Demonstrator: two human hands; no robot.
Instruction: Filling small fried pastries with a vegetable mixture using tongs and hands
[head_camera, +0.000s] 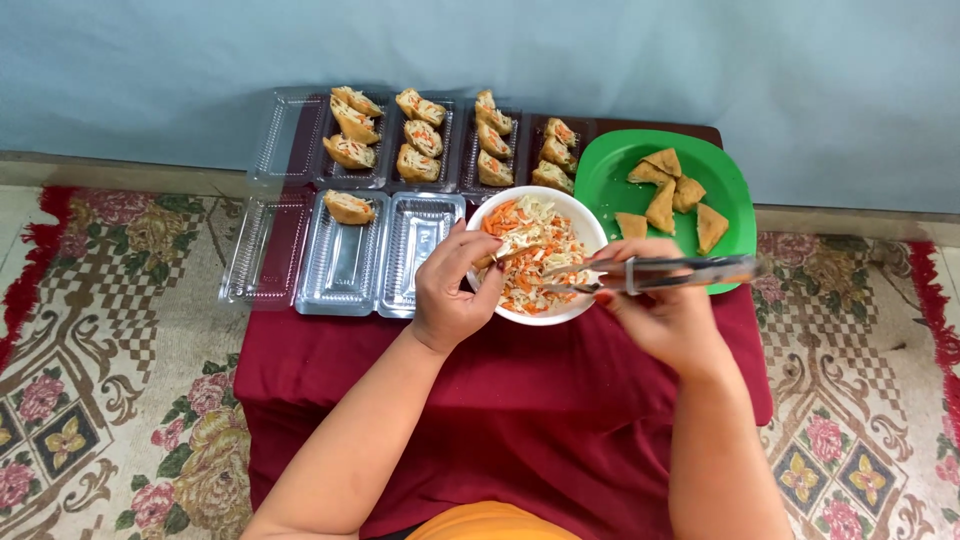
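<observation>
At the frame's centre I see my left hand (452, 295) pinching a small golden-brown fried tofu pocket (497, 257), slit open, over the round white bowl (581, 225) of shredded cabbage and carrot filling (530, 262). My right hand (668, 318) is closed around metal tongs (655, 273), whose tips dip into the filling, nearly together.
</observation>
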